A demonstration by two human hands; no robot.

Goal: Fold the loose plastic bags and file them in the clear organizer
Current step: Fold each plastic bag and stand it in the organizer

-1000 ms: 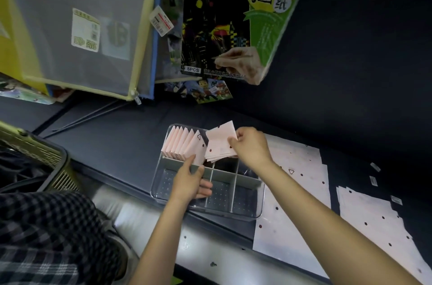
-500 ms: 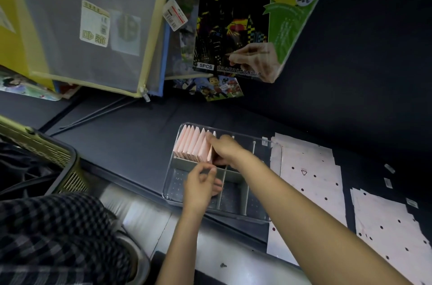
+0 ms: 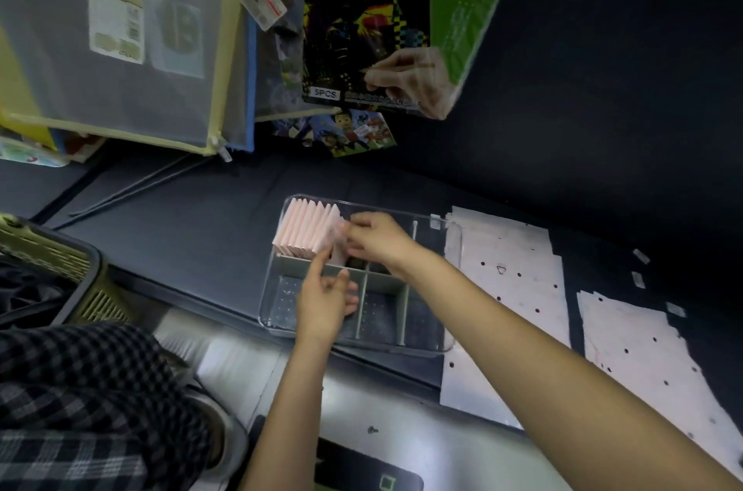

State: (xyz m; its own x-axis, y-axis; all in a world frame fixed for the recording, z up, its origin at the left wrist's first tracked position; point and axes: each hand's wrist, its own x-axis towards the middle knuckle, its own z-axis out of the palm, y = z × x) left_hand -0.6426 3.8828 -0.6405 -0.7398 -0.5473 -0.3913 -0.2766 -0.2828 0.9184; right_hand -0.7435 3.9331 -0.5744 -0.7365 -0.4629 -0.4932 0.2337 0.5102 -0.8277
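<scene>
I'm seating a folded bag [image 3: 337,237] at the right end of the pink row [image 3: 307,231] in the clear organizer's [image 3: 452,289] back-left compartment. My right hand [image 3: 378,237] pinches its top edge; my left hand [image 3: 325,299] has its forefinger out against the row, other fingers loosely curled, holding nothing. Best to keep the row braced and push the bag straight down. A second ago it was above the tray; now it's in. Loose bags [image 3: 518,269] lie on the counter [image 3: 181,217] to the right
</scene>
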